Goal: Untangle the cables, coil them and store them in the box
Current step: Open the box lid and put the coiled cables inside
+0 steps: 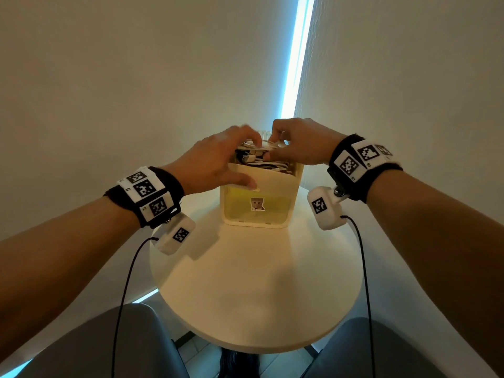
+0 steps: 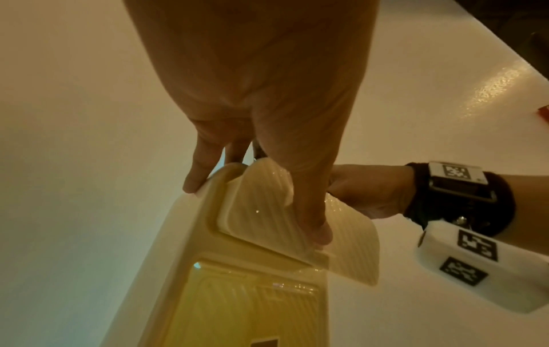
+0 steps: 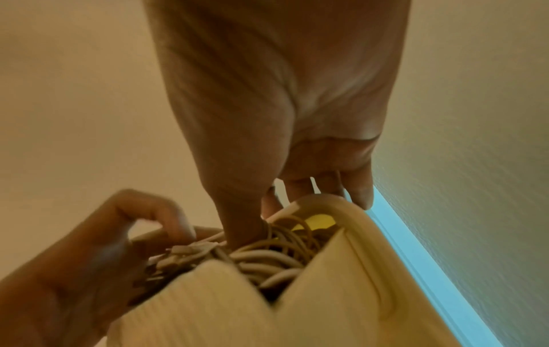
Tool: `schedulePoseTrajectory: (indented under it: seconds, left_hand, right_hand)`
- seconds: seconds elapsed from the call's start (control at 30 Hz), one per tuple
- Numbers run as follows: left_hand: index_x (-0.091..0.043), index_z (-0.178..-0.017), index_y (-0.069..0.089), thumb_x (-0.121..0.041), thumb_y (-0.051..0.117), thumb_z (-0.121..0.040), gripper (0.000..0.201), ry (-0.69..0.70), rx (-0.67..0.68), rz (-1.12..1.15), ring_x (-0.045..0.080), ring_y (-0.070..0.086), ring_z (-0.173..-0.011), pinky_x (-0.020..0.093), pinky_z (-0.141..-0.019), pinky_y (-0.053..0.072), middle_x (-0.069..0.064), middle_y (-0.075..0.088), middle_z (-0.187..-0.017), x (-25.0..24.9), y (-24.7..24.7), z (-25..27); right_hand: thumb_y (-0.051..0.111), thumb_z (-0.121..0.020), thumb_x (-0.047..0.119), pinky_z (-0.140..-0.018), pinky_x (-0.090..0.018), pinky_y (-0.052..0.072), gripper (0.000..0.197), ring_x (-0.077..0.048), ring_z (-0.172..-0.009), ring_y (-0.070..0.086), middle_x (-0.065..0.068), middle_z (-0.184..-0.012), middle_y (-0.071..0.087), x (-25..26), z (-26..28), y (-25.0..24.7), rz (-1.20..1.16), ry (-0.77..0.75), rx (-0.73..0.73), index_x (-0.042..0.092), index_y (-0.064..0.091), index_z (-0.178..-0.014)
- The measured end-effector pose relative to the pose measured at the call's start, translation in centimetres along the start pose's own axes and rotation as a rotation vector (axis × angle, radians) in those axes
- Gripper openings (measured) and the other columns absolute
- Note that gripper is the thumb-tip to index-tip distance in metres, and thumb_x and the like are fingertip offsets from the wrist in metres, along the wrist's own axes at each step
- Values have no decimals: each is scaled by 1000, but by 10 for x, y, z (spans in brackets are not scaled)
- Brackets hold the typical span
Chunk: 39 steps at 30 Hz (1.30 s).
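A cream box (image 1: pixel 293 192) with a yellow window stands at the far side of the round table (image 1: pixel 259 282). It is stuffed with white and dark cables (image 1: pixel 259 160), whose coils and connectors (image 3: pixel 267 260) show at the open top. My left hand (image 1: pixel 246 162) curls its fingers over the connectors, and its thumb (image 2: pixel 315 225) lies along the box's ribbed front flap (image 2: pixel 350 246). My right hand (image 1: pixel 272 147) pinches cable ends at the top. Its thumb (image 3: pixel 240 225) digs into the coils while its fingers reach over the far rim (image 3: pixel 326 202).
The table sits in a corner between two pale walls, with a lit blue strip (image 1: pixel 297 64) along the corner. My knees in grey trousers (image 1: pixel 95 345) are under the near edge. Wrist camera leads (image 1: pixel 362 268) hang over the table.
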<state>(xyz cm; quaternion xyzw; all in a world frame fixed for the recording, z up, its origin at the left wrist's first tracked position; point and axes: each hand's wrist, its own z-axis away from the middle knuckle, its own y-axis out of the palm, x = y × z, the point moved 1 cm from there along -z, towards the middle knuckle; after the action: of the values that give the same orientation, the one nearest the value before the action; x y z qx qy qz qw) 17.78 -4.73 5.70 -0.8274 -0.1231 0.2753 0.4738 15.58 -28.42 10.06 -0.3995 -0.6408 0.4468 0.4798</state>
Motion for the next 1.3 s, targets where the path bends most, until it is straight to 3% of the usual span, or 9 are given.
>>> schedulePoseTrajectory:
  seconds: [0.17, 0.37, 0.53, 0.8, 1.0, 1.1, 1.2, 1.23, 1.3]
  left_hand:
    - [-36, -134, 67, -76, 74, -76, 71, 31, 17, -33, 20, 63, -130, 49, -104, 54, -4, 59, -153, 1, -4, 3]
    - [-36, -134, 49, -69, 80, -80, 70, 1, 18, -49, 19, 72, -107, 46, -91, 60, -8, 65, -146, 2, -2, 1]
    - [-35, -151, 54, -76, 71, -81, 82, -3, 18, -77, 25, 42, -153, 52, -120, 41, -5, 50, -162, 5, 1, 5]
    - [-33, -136, 71, -62, 84, -78, 66, 18, -42, -8, 23, 40, -147, 57, -109, 47, 4, 52, -160, 3, 9, 1]
    - [-39, -128, 71, -84, 45, -84, 68, -100, 42, -86, 30, 25, -156, 66, -118, 29, 2, 21, -176, -2, 9, -3]
    - [-41, -109, 75, -56, 52, -105, 27, -166, 32, 15, 32, 26, -157, 51, -122, 25, 6, 21, -176, -5, 2, -10]
    - [-21, -118, 81, -25, 68, -103, 21, -162, -21, 103, 15, 37, -149, 4, -104, 27, 7, 40, -168, -3, -5, -15]
    - [-20, -117, 81, -21, 72, -100, 20, -155, -40, 112, 10, 41, -142, -2, -98, 28, 6, 47, -163, -3, -6, -16]
    - [-20, -111, 82, -19, 77, -95, 16, -149, -70, 92, 10, 48, -132, 13, -106, 39, 5, 57, -149, -3, -9, -20]
  right_hand:
    - [76, -89, 55, -71, -28, 50, 38, -22, -95, 68, -4, -111, 72, -1, 3, 2, -16, -17, -16, 24, 62, -106]
    - [49, -102, 65, -89, -41, 55, 45, -22, -100, 68, -1, -103, 70, -4, 3, -9, -122, 54, 34, 23, 67, -104]
    - [61, -102, 49, -91, -36, 57, 28, -19, -104, 70, 5, -114, 73, -6, 2, -5, -119, 25, 38, 24, 67, -113]
    - [68, -96, 54, -97, -41, 55, 43, -28, -119, 64, -5, -139, 64, -5, 6, -1, 18, -14, 54, 26, 57, -127]
    - [69, -99, 44, -65, -28, 45, 30, -20, -81, 64, -10, -108, 71, 0, -1, 9, 144, -54, -55, 23, 55, -116]
    - [69, -99, 45, -60, -24, 39, 29, -11, -74, 59, -5, -103, 69, -2, 1, 12, 107, -54, -75, 23, 57, -115]
    - [67, -100, 43, -62, -22, 39, 29, -17, -82, 62, -6, -108, 70, -2, 4, 10, 81, -48, -53, 23, 58, -117]
    - [66, -101, 45, -64, -22, 40, 29, -20, -86, 64, -5, -109, 70, -2, 5, 9, 69, -41, -42, 23, 58, -118]
    - [60, -101, 55, -68, -24, 44, 34, -20, -93, 66, -2, -110, 70, -2, 7, 3, 30, -13, -4, 25, 59, -118]
